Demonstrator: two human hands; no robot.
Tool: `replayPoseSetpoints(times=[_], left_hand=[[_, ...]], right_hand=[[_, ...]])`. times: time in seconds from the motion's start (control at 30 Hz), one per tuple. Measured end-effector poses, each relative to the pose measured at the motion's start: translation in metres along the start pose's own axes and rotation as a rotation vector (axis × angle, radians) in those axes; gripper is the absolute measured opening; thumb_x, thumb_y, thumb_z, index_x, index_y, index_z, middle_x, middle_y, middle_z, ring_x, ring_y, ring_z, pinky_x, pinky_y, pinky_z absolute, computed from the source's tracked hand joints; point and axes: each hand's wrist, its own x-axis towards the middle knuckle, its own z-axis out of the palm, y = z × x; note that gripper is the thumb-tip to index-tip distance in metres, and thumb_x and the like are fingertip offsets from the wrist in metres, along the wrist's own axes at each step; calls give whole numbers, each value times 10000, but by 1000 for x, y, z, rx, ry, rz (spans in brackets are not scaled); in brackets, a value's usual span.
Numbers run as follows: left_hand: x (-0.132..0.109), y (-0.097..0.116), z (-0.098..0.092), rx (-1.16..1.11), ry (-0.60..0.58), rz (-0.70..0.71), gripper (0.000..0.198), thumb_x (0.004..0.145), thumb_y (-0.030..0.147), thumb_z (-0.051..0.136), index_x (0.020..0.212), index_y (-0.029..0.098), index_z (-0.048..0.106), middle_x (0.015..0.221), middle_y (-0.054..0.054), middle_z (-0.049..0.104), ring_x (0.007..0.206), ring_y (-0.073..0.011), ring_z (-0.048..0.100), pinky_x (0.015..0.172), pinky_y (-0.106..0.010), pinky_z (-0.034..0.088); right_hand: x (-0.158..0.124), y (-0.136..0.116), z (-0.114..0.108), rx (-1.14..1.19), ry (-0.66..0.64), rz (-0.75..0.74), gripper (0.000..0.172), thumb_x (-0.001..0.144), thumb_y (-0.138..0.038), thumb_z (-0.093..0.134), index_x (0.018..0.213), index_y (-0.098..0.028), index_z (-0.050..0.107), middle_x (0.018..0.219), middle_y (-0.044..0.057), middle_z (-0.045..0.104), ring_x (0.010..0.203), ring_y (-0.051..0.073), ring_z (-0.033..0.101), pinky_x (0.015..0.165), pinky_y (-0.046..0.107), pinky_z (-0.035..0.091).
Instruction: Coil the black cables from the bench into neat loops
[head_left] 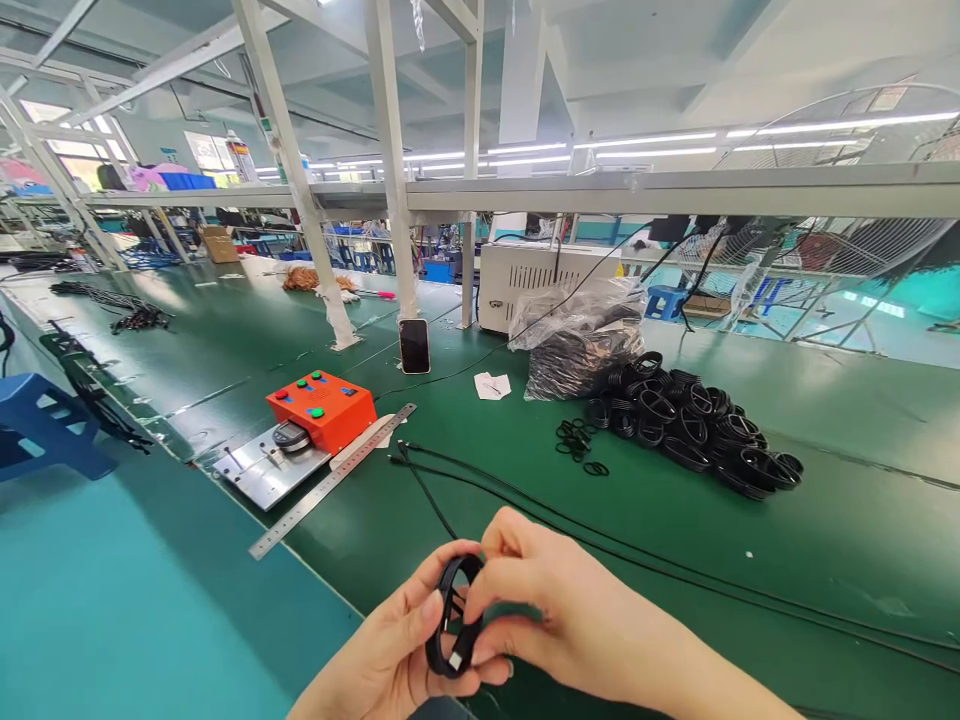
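Note:
A black cable wound into a small coil (435,640) is held up near the bottom centre, with a light-coloured connector tip showing at its lower end. My left hand (397,645) wraps round the coil from the left, thumb on its near side. From the right, my right hand (536,600) pinches at the coil's right side, its fingertips partly inside the loop. Straight black cables (517,490) lie on the green table just beyond my hands and run off to the right.
An orange box with buttons (322,405) and a steel ruler (330,482) lie left. A phone (415,347) stands against a post. Coiled black cables (686,420), small black rings (574,440) and a plastic bag (581,345) are right. A blue stool (45,420) stands far left.

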Motion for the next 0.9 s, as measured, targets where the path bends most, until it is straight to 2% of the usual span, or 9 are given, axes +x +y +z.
replayPoseSetpoints(times=[0.1, 0.2, 0.33, 0.43, 0.57, 0.67, 0.77, 0.9], left_hand=[[1, -2, -4, 6, -7, -6, 429, 881, 317, 634, 1288, 223, 532, 912, -111, 752, 836, -258, 763, 668, -255, 607], [2, -2, -5, -3, -31, 13, 431, 873, 312, 649, 1282, 244, 532, 911, -92, 752, 861, -259, 760, 676, -256, 606], [2, -1, -1, 18, -68, 37, 419, 860, 292, 671, 1260, 245, 555, 925, -98, 756, 877, -249, 753, 701, -270, 600], [2, 0, 5, 44, -20, 79, 404, 849, 264, 686, 1239, 271, 580, 980, -82, 743, 901, -231, 739, 755, -300, 593], [1, 1, 9, 47, 44, 162, 359, 826, 210, 710, 1161, 324, 644, 1078, -7, 684, 823, -138, 691, 784, -311, 586], [1, 2, 9, 66, 46, 187, 360, 814, 219, 723, 1151, 324, 656, 1113, -11, 662, 793, -123, 655, 770, -308, 575], [3, 2, 7, 92, 42, 186, 380, 808, 223, 727, 1167, 322, 649, 1118, -30, 666, 786, -131, 644, 761, -312, 562], [3, 1, 3, 120, 10, 206, 406, 794, 206, 737, 1171, 330, 652, 1179, -26, 652, 813, -139, 650, 755, -292, 553]], right_hand=[[2, 4, 9, -128, -25, -72, 95, 894, -276, 637, 917, -255, 727, 855, 13, 482, 764, 126, 481, 662, 226, 398], [5, 9, 14, -100, -39, -66, 156, 917, -304, 604, 876, -234, 738, 829, 15, 504, 750, 124, 490, 656, 227, 400], [5, 7, 9, 110, -72, -5, 165, 922, -233, 582, 868, -206, 735, 838, 14, 530, 785, 122, 540, 683, 214, 436], [4, 2, 9, 322, -25, 172, 195, 924, -267, 566, 827, -191, 717, 857, 17, 532, 748, 119, 569, 665, 219, 469], [7, 4, 21, 550, 13, 357, 205, 837, -329, 668, 711, -170, 645, 781, 13, 572, 690, 140, 601, 629, 246, 482], [10, 9, 32, 688, 15, 382, 164, 803, -268, 689, 702, -171, 603, 777, 1, 592, 674, 141, 628, 664, 263, 488], [10, 11, 38, 729, 34, 394, 135, 771, -200, 690, 686, -166, 590, 834, -5, 581, 651, 123, 629, 647, 254, 478], [9, 10, 35, 725, 14, 399, 155, 765, -199, 694, 677, -164, 571, 786, -10, 573, 648, 117, 607, 626, 241, 449]])
